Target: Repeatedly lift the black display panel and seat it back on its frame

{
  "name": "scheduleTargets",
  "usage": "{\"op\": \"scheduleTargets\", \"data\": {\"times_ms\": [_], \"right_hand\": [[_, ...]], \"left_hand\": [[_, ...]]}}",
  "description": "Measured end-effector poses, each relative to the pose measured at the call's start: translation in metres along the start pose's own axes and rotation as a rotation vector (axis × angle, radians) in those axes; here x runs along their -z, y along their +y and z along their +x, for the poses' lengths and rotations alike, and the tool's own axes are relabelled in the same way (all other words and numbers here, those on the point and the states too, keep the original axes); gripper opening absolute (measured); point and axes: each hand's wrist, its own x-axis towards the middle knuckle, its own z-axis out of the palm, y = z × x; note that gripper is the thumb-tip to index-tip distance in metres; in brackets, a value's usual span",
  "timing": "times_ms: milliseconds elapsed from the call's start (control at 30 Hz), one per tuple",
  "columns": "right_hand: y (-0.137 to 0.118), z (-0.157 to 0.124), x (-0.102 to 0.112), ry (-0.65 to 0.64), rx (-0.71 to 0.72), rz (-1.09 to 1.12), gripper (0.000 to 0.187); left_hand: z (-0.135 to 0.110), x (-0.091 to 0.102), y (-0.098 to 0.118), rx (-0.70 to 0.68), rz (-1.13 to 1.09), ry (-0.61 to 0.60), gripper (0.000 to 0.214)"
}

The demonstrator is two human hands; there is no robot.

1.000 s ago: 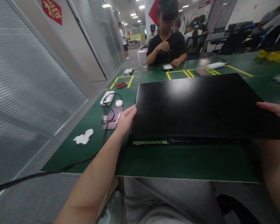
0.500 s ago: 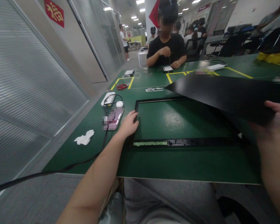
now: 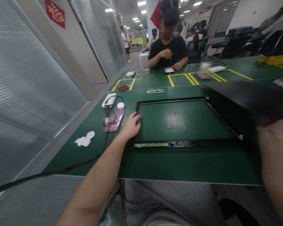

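A thin black rectangular frame (image 3: 172, 101) lies flat on the green table, perhaps a screen bezel. Its near bar carries a narrow green circuit board (image 3: 151, 145) at the left end. My left hand (image 3: 131, 125) is closed over the frame's left side, thumb toward the inside. At the right, my right hand (image 3: 274, 127), blurred by motion, grips the near right edge of a large thin black panel (image 3: 245, 97). That panel is tilted above the right side of the frame and beyond it. The fingers beneath the panel are hidden.
Left of the frame lie a phone (image 3: 116, 121), a white case (image 3: 120, 105), a white device (image 3: 109, 99) with cable, and crumpled tissue (image 3: 85, 139). Red-handled scissors (image 3: 123, 88) and white strips (image 3: 155, 91) sit farther back. A person (image 3: 167, 47) works opposite.
The black panel has swung right and lower with my right hand, uncovering the frame's far right corner and right bar. My left hand stays on the frame.
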Motion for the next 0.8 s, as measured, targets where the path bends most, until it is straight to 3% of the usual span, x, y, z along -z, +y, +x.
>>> {"op": "scheduleTargets", "data": {"times_ms": [100,333,567,700,800], "right_hand": [[0.0,-0.002,-0.001,0.144,-0.178,0.151,0.034],[0.002,0.008,-0.002,0.137,-0.239,0.144,0.015],[-0.011,-0.004,-0.012,0.248,-0.446,0.192,0.018],[-0.006,-0.009,-0.017,0.189,-0.448,0.202,0.022],[-0.001,-0.01,-0.019,0.046,-0.332,0.174,0.026]], "left_hand": [[0.0,-0.001,-0.002,-0.011,0.008,-0.002,0.048],[0.0,-0.003,-0.005,-0.027,0.022,0.006,0.045],[0.0,-0.003,-0.003,-0.02,0.038,-0.005,0.043],[0.0,-0.004,-0.004,-0.024,0.037,0.009,0.043],[0.0,-0.004,-0.006,-0.04,0.042,0.01,0.042]]}}
